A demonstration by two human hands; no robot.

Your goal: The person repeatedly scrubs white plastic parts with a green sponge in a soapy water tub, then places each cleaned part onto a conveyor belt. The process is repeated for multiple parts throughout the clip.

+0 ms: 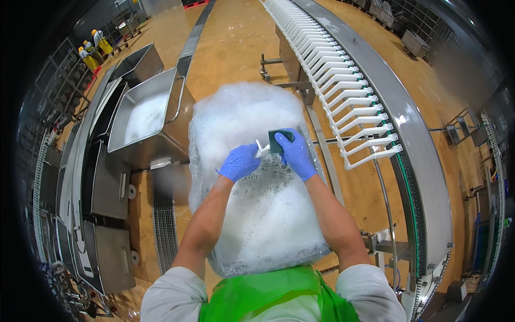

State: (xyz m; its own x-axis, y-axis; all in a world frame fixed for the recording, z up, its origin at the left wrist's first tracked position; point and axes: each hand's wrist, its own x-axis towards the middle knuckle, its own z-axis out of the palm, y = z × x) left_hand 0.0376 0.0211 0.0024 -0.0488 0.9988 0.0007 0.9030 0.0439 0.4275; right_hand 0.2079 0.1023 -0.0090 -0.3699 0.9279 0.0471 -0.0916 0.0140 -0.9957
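Observation:
Both my hands wear blue gloves and work above a tub of suds (257, 214) lined with clear plastic. My left hand (240, 162) is closed around a small white plastic piece (262, 149) whose end sticks up past the fingers. In my right hand (298, 154) is a dark green scouring pad (279, 140), gripped between thumb and fingers right beside the white piece. Whether pad and piece touch, I cannot tell. Thinner, bubbly water shows just below my hands, and thick white foam lies around it.
To the right curves a conveyor (375, 70) carrying a row of white plastic arms (348, 102). Steel bins stand at left, one a wheeled tub (174, 96) with foam inside. A floor drain grate (164, 225) runs beside them. People in yellow aprons (101, 42) are far left.

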